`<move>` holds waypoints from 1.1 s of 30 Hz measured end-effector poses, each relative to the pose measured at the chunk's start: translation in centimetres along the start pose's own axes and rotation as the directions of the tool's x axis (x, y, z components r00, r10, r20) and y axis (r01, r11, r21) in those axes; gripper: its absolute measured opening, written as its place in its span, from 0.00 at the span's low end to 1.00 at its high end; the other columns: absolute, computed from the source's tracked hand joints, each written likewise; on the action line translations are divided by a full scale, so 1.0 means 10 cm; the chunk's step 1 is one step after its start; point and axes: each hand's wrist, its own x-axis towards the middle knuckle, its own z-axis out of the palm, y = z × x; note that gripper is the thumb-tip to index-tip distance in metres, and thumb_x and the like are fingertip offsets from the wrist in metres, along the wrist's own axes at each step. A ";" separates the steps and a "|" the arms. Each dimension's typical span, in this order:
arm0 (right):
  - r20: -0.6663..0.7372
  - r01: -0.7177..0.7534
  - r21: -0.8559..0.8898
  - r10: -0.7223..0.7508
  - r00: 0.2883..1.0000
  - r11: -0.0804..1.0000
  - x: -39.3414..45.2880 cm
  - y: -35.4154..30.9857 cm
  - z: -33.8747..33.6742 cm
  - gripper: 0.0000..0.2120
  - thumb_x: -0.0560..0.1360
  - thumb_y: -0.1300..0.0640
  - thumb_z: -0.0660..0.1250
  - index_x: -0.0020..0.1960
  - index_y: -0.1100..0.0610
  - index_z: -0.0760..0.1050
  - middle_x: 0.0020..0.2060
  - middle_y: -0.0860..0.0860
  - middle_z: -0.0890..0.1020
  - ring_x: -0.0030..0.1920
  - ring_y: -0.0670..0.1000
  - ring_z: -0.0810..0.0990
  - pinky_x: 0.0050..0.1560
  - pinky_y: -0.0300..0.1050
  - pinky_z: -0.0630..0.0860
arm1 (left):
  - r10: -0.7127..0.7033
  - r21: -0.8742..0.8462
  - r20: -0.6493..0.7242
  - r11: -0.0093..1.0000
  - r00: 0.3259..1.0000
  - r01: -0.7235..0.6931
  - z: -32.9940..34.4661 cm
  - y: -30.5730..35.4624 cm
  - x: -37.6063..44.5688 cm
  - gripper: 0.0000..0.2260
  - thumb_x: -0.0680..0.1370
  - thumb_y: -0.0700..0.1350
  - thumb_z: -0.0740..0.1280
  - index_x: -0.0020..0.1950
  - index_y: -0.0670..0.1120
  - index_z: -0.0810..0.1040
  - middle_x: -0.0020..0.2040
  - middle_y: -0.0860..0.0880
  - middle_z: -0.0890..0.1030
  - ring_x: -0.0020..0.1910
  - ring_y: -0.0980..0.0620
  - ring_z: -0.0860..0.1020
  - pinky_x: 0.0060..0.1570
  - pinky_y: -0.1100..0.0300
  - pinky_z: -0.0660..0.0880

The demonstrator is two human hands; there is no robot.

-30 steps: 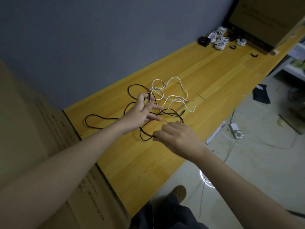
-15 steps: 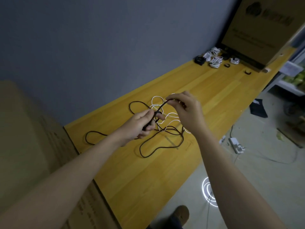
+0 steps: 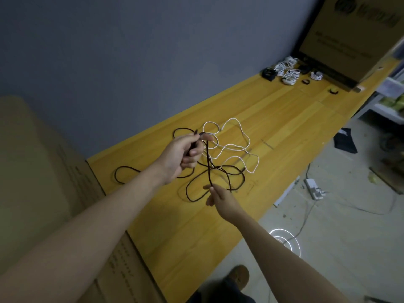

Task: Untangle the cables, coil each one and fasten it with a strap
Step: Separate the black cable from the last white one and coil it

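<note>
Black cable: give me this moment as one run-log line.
left hand: grips black cable end | right hand: pinches same cable lower | white cable: tangled, on table | straps: none fastened

1. Wooden tabletop (image 3: 273,119): yellow, set against a grey wall (image 3: 153,51).
2. Cardboard box (image 3: 354,33): printed, stands at the table's far end.
3. Second cardboard box (image 3: 43,182): near left.
4. Power strip (image 3: 313,188): white, on the floor (image 3: 349,248).
5. Dark cloth (image 3: 345,139): on the floor.
</note>
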 end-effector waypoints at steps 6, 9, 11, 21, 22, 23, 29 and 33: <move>0.119 0.349 -0.824 -0.465 0.877 0.446 -0.18 -0.23 -0.09 0.10 0.80 0.53 0.62 0.56 0.57 0.76 0.32 0.51 0.78 0.32 0.56 0.76 0.33 0.43 0.66 | 0.066 0.278 -0.080 0.960 0.995 -0.041 0.07 -0.09 -0.03 0.11 0.85 0.41 0.50 0.53 0.45 0.72 0.31 0.55 0.74 0.27 0.56 0.67 0.28 0.65 0.66; 0.137 0.475 -0.835 -0.733 0.666 0.276 -0.32 -0.44 -0.15 0.05 0.72 0.54 0.73 0.44 0.56 0.81 0.27 0.48 0.76 0.27 0.51 0.74 0.30 0.40 0.69 | 0.111 0.433 -0.090 0.899 0.990 -0.061 0.07 -0.09 -0.04 0.12 0.85 0.41 0.50 0.55 0.44 0.73 0.36 0.51 0.76 0.31 0.57 0.72 0.35 0.66 0.72; 0.142 0.565 -0.793 -0.832 0.537 0.229 -0.37 -0.53 -0.23 0.08 0.77 0.55 0.66 0.43 0.58 0.80 0.30 0.50 0.76 0.30 0.52 0.74 0.31 0.43 0.71 | 0.113 0.473 -0.073 0.879 0.991 -0.065 0.08 -0.08 -0.03 0.13 0.85 0.41 0.50 0.58 0.43 0.73 0.39 0.48 0.76 0.33 0.57 0.75 0.38 0.66 0.73; -0.360 0.562 -0.587 -0.810 0.462 0.582 -0.13 -1.05 -0.80 0.11 0.76 0.53 0.65 0.44 0.61 0.78 0.34 0.47 0.74 0.37 0.47 0.67 0.36 0.40 0.64 | -0.065 0.341 0.067 0.939 0.996 0.039 0.17 -0.06 -0.04 0.15 0.85 0.44 0.51 0.55 0.38 0.74 0.35 0.47 0.80 0.27 0.54 0.75 0.31 0.67 0.72; -0.444 0.540 -0.479 -0.721 0.532 0.693 -0.07 -1.06 -0.82 0.10 0.75 0.51 0.67 0.43 0.58 0.76 0.35 0.41 0.72 0.36 0.44 0.66 0.36 0.37 0.63 | -0.058 0.316 0.064 0.948 0.996 0.035 0.17 -0.05 -0.04 0.16 0.85 0.44 0.50 0.54 0.38 0.75 0.33 0.46 0.79 0.24 0.55 0.72 0.27 0.67 0.69; -0.515 0.505 -0.368 -0.623 0.588 0.781 -0.01 -1.05 -0.83 0.10 0.73 0.49 0.69 0.43 0.55 0.74 0.33 0.39 0.70 0.35 0.42 0.65 0.35 0.35 0.62 | -0.042 0.267 0.059 0.963 0.997 0.025 0.16 -0.04 -0.03 0.16 0.85 0.43 0.50 0.52 0.39 0.75 0.31 0.47 0.78 0.21 0.56 0.68 0.25 0.67 0.66; -0.476 0.394 0.228 -0.251 0.843 0.890 0.29 -0.85 -0.68 0.14 0.75 0.51 0.70 0.38 0.59 0.72 0.27 0.47 0.67 0.29 0.43 0.64 0.31 0.37 0.63 | -0.068 -0.152 0.011 0.986 0.998 0.069 0.04 0.04 -0.03 0.19 0.84 0.49 0.49 0.44 0.42 0.73 0.23 0.53 0.63 0.20 0.58 0.57 0.21 0.67 0.56; -0.401 0.324 0.310 -0.187 0.897 0.894 0.22 -0.62 -0.51 0.12 0.82 0.57 0.59 0.44 0.53 0.78 0.29 0.42 0.72 0.33 0.40 0.70 0.37 0.32 0.68 | -0.012 -0.180 -0.066 0.984 0.998 0.000 0.00 0.08 -0.04 0.17 0.83 0.50 0.52 0.42 0.43 0.73 0.23 0.54 0.62 0.20 0.59 0.56 0.23 0.64 0.52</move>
